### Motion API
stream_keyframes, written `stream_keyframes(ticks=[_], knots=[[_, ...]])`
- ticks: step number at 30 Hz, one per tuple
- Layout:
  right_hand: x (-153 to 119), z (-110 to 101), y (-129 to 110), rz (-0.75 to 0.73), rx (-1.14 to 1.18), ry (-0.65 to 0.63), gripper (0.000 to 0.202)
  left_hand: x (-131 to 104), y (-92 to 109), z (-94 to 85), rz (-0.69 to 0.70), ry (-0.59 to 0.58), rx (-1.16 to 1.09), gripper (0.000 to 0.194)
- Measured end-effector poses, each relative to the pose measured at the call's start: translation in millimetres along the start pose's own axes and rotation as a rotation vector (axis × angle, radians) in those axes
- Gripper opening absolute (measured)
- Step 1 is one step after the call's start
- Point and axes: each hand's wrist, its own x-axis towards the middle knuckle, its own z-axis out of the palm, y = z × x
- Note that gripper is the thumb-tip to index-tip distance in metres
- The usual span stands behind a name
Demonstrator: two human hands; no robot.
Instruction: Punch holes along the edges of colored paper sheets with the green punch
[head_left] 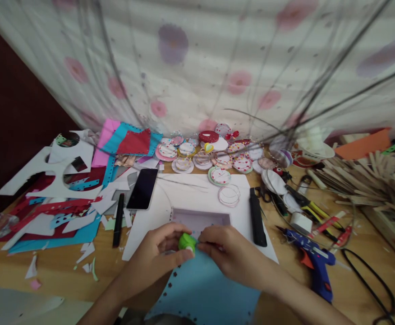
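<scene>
My left hand [158, 253] is closed round a small bright green object [186, 242] with a white part at its lower edge. Close beside it, my right hand [226, 253] pinches the top edge of a blue sheet [202, 284] that has dark marks along its left side. The sheet hangs down toward the bottom of the view. Behind both hands, a shallow pale lilac box [200, 217] rests on white paper [187, 189]; the hands hide its front part.
A black phone [143, 188], a black marker [118, 220] and paper scraps [79, 223] lie left. Decorated paper discs [184, 163] line the back. At right are a black cutter [257, 219], a blue glue gun [314, 257], yellow-handled pliers [310, 207] and wooden sticks [373, 180].
</scene>
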Motion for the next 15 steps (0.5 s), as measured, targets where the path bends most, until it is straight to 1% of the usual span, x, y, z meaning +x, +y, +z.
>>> stream_keyframes(ticks=[3,7,10,12,15], knots=[[5.5,-1.3,4.5,0.042,0.083,-0.026,0.022,3.9,0.3,0.7,0.0,0.0,-0.036,0.027],[12.5,-0.6,11.8,0.072,0.163,-0.072,0.023,8.1,3.0,-3.5,-0.015,-0.025,0.082,0.023],[16.5,0.6,15.3,0.086,0.207,-0.101,0.023,11.7,8.8,-6.4,-0.067,-0.062,0.132,0.024],[17.9,1.0,16.1,0.089,0.214,-0.103,0.023,14.0,12.7,-6.9,-0.122,-0.074,0.092,0.024],[17.3,0.9,14.7,0.08,0.182,-0.085,0.025,15.3,14.5,-6.5,-0.185,-0.066,-0.028,0.029]])
